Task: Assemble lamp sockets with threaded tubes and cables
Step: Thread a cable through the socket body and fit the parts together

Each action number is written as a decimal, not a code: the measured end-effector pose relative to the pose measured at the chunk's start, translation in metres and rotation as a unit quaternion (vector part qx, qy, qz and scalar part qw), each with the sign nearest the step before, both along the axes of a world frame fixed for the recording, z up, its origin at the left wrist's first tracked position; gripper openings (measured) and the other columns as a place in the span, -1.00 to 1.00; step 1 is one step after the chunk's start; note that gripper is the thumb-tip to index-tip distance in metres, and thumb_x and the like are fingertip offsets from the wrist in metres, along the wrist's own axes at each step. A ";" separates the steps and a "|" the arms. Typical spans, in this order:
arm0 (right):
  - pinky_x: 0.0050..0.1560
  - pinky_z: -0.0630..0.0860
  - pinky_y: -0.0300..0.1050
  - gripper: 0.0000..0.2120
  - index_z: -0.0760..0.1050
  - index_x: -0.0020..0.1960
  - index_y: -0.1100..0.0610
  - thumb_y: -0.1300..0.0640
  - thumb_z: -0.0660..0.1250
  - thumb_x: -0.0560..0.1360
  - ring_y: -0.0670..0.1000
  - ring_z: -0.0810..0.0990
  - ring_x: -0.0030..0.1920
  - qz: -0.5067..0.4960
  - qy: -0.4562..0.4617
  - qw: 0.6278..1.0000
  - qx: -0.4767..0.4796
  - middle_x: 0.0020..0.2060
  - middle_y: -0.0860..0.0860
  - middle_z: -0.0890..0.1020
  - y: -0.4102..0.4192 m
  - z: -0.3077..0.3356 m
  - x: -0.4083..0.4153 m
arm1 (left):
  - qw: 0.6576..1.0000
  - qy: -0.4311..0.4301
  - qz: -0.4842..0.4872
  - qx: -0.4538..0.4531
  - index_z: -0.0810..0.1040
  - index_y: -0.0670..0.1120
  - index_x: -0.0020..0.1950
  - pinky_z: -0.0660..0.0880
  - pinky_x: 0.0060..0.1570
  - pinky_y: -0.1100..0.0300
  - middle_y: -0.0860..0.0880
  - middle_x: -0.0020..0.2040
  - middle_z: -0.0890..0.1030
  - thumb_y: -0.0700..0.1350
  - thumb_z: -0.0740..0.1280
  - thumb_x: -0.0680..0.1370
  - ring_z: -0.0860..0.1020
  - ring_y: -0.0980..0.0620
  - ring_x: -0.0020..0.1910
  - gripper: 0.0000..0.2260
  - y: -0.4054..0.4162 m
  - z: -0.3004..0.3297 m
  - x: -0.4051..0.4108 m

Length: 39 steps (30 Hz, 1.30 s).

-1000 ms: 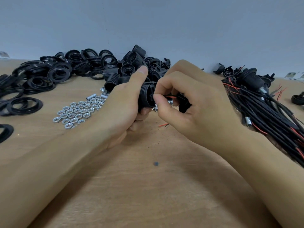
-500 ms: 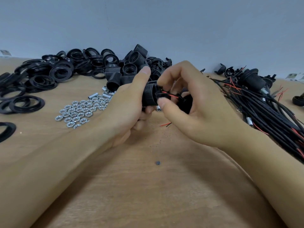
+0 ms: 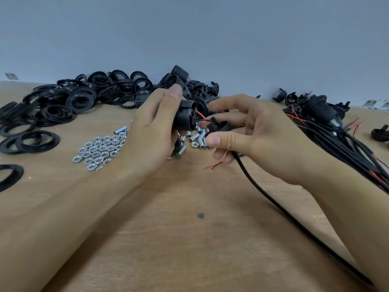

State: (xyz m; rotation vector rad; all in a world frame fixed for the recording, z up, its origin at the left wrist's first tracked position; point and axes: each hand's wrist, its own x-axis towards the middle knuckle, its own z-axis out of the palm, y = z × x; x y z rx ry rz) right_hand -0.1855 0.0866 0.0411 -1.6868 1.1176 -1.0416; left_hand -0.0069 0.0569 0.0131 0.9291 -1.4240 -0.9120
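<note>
My left hand (image 3: 156,131) grips a black threaded lamp socket body (image 3: 185,116) above the wooden table. Right of it, my right hand (image 3: 252,131) pinches a black socket cap (image 3: 219,126) between thumb and fingers. A red wire and a black wire (image 3: 201,116) run from the cap into the socket body's open end. A black cable (image 3: 284,209) hangs from my right hand and trails toward the near right edge; its bare red and black ends show below the hand.
Black rings and socket bodies (image 3: 84,102) are heaped at the back left. Silver nuts (image 3: 99,150) lie left of my left hand and short threaded tubes (image 3: 200,140) lie under both hands. A bundle of cables with finished sockets (image 3: 336,133) fills the right side.
My hands have drawn apart: the cap has come away from the socket body, showing the red and black wires between them. The cable now hangs free from my right hand.
</note>
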 end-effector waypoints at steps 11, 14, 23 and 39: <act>0.06 0.58 -0.02 -0.53 0.45 0.28 0.02 0.15 0.51 0.43 -0.11 0.61 -0.13 0.001 0.093 0.991 -0.093 0.11 -0.13 0.66 0.003 -0.001 0.004 | 0.978 -0.120 -0.058 -0.161 0.40 -0.07 0.17 0.32 -0.36 0.48 0.23 -0.35 0.46 -0.06 0.11 0.69 0.40 0.25 -0.41 -0.86 0.006 -0.002 0.005; 0.03 0.53 -0.07 -0.52 0.45 0.27 0.03 0.16 0.53 0.41 -0.20 0.54 -0.20 -0.014 0.108 0.988 -0.112 0.08 -0.16 0.68 0.003 -0.003 0.007 | 0.979 -0.110 -0.086 -0.151 0.41 0.01 0.20 0.32 -0.36 0.39 0.17 -0.35 0.39 -0.02 0.13 0.68 0.33 0.18 -0.42 -0.85 0.006 -0.005 0.005; 0.10 0.58 0.08 -0.57 0.53 0.18 0.10 0.20 0.57 0.36 0.10 0.67 -0.10 -0.031 0.069 0.993 -0.087 -0.11 -0.03 0.72 0.003 -0.004 0.006 | 0.984 -0.056 -0.122 -0.116 0.41 0.01 0.18 0.39 -0.18 0.15 0.02 -0.19 0.53 0.04 0.14 0.66 0.47 -0.03 -0.24 -0.82 0.006 -0.012 -0.001; -0.10 0.60 -0.14 -0.52 0.52 0.26 0.12 0.28 0.52 0.38 -0.07 0.58 -0.25 0.035 0.026 0.998 -0.036 -0.11 0.19 0.69 -0.002 -0.003 -0.001 | 0.992 -0.004 -0.121 -0.046 0.46 -0.08 0.05 0.24 -0.38 0.03 -0.21 -0.20 0.42 0.02 0.13 0.60 0.28 -0.10 -0.33 -0.79 0.004 -0.010 -0.006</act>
